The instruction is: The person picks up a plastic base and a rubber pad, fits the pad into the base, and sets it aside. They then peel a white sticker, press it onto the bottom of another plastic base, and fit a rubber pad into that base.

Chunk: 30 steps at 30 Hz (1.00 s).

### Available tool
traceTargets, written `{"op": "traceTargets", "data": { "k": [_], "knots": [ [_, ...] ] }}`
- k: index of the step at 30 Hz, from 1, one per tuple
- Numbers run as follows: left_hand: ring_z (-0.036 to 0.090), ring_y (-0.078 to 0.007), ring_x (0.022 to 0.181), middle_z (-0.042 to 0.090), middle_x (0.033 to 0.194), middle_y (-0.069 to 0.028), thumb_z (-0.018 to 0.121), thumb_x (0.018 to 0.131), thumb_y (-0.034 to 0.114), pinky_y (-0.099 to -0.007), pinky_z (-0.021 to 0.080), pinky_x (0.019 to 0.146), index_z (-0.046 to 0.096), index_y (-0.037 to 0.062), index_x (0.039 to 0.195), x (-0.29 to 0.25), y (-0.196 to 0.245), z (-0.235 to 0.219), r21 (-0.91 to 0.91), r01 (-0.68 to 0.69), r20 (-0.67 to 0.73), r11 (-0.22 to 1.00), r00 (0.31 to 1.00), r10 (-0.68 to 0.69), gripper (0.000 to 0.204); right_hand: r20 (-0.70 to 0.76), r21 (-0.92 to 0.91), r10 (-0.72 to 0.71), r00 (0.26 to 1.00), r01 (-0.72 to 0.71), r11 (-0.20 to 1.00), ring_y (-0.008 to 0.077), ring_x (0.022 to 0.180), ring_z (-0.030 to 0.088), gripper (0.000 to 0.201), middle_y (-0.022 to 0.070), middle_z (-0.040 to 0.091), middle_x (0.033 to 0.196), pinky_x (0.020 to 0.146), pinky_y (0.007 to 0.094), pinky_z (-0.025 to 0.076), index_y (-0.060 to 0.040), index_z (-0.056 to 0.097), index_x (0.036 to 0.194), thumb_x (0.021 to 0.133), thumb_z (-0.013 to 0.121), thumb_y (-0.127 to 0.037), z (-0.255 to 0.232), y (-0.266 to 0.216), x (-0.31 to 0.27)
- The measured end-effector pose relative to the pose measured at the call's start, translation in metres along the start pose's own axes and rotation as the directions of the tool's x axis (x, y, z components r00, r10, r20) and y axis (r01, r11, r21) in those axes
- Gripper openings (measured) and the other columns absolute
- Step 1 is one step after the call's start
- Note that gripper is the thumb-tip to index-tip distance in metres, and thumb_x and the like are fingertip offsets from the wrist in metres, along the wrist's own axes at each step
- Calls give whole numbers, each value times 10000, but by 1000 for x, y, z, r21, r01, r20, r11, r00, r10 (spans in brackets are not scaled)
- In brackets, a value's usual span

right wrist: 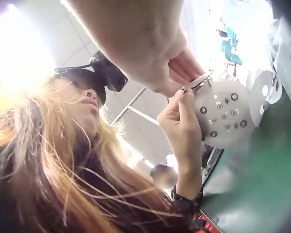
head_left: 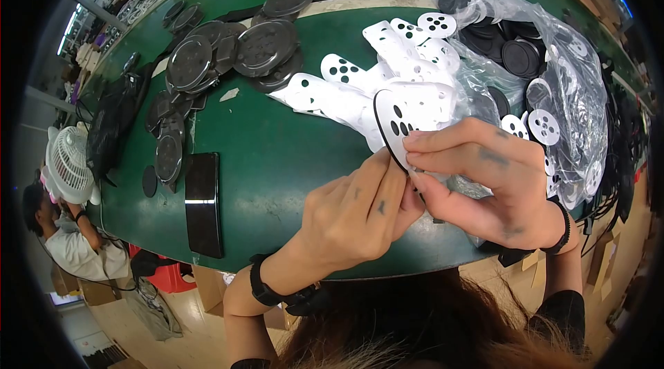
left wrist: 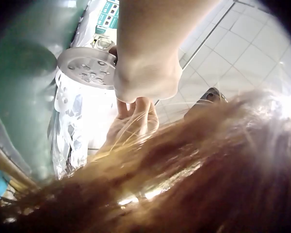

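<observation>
Both hands meet at the near edge of a round disc (head_left: 393,120), which is tilted up, its white, holed face and black rim visible in the head view. My left hand (head_left: 360,210) pinches its lower edge. Against the white face, my right hand (head_left: 491,179) has its fingertips, with the thumb below, gripping the same edge. The right wrist view shows the disc's pale side (right wrist: 224,114) with small round fittings, and a thin white edge (right wrist: 202,79) between the hands. My left fingertips are partly hidden behind the right hand.
White holed sheets (head_left: 353,96) lie in a heap beyond the hands. Dark round parts (head_left: 266,47) are piled at the left, above a black phone (head_left: 203,203). A clear plastic bag (head_left: 577,92) with black and white discs lies at the right. A person (head_left: 76,244) sits far left.
</observation>
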<state>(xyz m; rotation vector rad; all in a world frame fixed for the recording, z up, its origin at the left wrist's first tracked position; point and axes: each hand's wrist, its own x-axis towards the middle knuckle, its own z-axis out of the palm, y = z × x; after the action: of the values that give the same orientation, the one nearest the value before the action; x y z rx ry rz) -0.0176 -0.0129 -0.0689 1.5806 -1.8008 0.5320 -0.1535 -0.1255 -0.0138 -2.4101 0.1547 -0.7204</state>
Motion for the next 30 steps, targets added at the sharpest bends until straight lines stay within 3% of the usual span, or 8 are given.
{"op": "traceTargets", "data": {
  "k": [6, 16, 18, 21, 23, 25, 27, 30],
  "knots": [
    [585, -169, 535, 612, 813, -178, 666, 672, 100, -227, 488, 465, 604, -75, 806, -1, 1, 0, -14, 10, 9, 1000, 1000, -9, 228, 21, -7, -9, 1000, 9, 1000, 230, 798, 649, 214, 153, 624, 906, 708, 282, 529, 39, 639, 881, 673, 689, 36, 1, 1, 1],
    [579, -174, 537, 600, 780, -168, 682, 650, 88, -236, 482, 460, 586, -74, 805, -1, 5, 1, -12, -44, 7, 999, 999, 44, 244, -68, -224, -120, 990, 102, 969, 223, 757, 644, 183, 128, 622, 857, 625, 286, 525, 31, 617, 804, 643, 705, 36, 9, -1, -7],
    [572, -167, 525, 606, 784, -141, 679, 641, 77, -234, 464, 443, 586, -51, 805, -2, 4, 4, -49, 1, -38, 999, 999, -3, 228, -75, -217, -112, 991, 93, 972, 216, 752, 643, 167, 127, 624, 852, 620, 284, 522, 25, 621, 800, 652, 697, 36, 7, 0, -5],
    [492, -163, 442, 521, 607, -60, 672, 625, 44, -223, 366, 391, 572, -2, 738, 7, 6, -1, -233, 137, -43, 963, 988, -151, 158, 19, 5, 59, 998, -59, 998, 197, 739, 636, 124, 133, 630, 855, 626, 265, 506, 17, 629, 798, 683, 674, 26, -1, 3, 0],
    [487, -155, 442, 518, 595, -63, 653, 646, 41, -224, 361, 396, 571, -7, 742, 8, 5, -1, -317, 183, -33, 931, 979, -204, 136, 46, 271, 182, 982, -187, 944, 183, 728, 628, 94, 135, 633, 867, 640, 254, 487, 10, 637, 802, 710, 654, 13, -2, 7, 2],
    [481, -148, 441, 515, 583, -66, 635, 666, 38, -224, 356, 401, 571, -12, 747, 10, 3, -5, -400, 225, -18, 889, 967, -253, 115, 39, 231, 144, 989, -149, 961, 182, 724, 625, 96, 132, 633, 866, 645, 253, 481, 8, 635, 804, 710, 650, 13, -3, 8, 3],
    [536, -150, 475, 586, 667, -57, 610, 705, 41, -244, 408, 421, 596, 4, 826, 14, 1, -12, -553, 340, 139, 761, 938, -318, 127, 33, 190, 108, 994, -112, 975, 181, 720, 623, 99, 128, 633, 864, 650, 252, 475, 7, 633, 807, 710, 646, 14, -3, 8, 3],
    [520, -146, 459, 555, 605, -67, 580, 735, 26, -242, 393, 425, 583, -10, 783, 14, 2, -12, -605, 433, 195, 668, 894, -403, 61, 4, 99, 70, 998, -70, 993, 179, 714, 617, 116, 120, 633, 859, 658, 255, 474, 3, 632, 819, 705, 636, 17, -2, 7, 2]
  ]
}}
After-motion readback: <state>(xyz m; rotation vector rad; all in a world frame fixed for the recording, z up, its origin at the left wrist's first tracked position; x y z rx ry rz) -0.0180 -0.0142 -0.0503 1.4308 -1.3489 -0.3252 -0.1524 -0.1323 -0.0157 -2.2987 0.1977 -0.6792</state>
